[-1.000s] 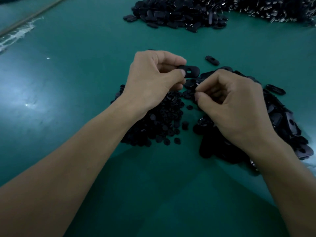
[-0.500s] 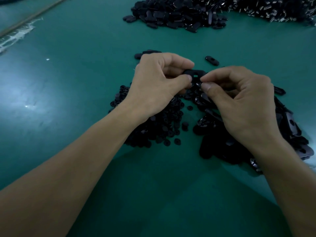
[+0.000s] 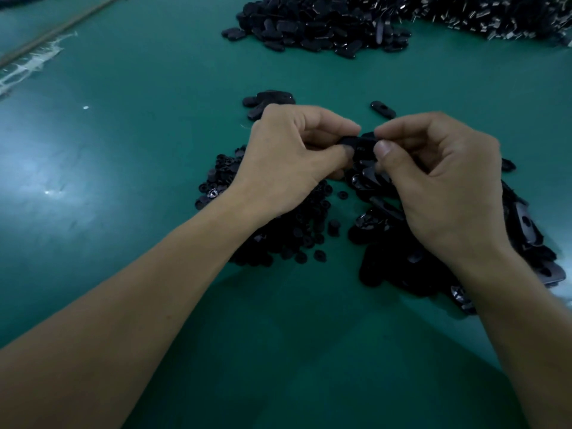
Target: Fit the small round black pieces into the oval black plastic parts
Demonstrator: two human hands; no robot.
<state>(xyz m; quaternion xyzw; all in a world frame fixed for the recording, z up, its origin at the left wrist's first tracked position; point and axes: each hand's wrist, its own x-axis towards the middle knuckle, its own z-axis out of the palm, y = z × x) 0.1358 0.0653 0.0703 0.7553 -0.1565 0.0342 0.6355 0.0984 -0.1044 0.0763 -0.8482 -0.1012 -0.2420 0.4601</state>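
My left hand (image 3: 288, 162) and my right hand (image 3: 445, 181) meet above the green table, both pinching one oval black plastic part (image 3: 361, 144) between thumbs and forefingers. Whether a small round piece sits in it is hidden by the fingertips. Beneath my left hand lies a heap of small round black pieces (image 3: 288, 230). A heap of oval black parts (image 3: 526, 230) spreads under and to the right of my right hand.
A large pile of oval black parts (image 3: 315, 29) lies at the table's far side, with a pile of shiny small parts (image 3: 495, 17) to its right. A few ovals (image 3: 272, 99) lie behind my left hand and a single one (image 3: 383, 109) behind the hands.
My right hand has moved up and left from the heap to meet my left hand at the oval part. Both hands now pinch it together.
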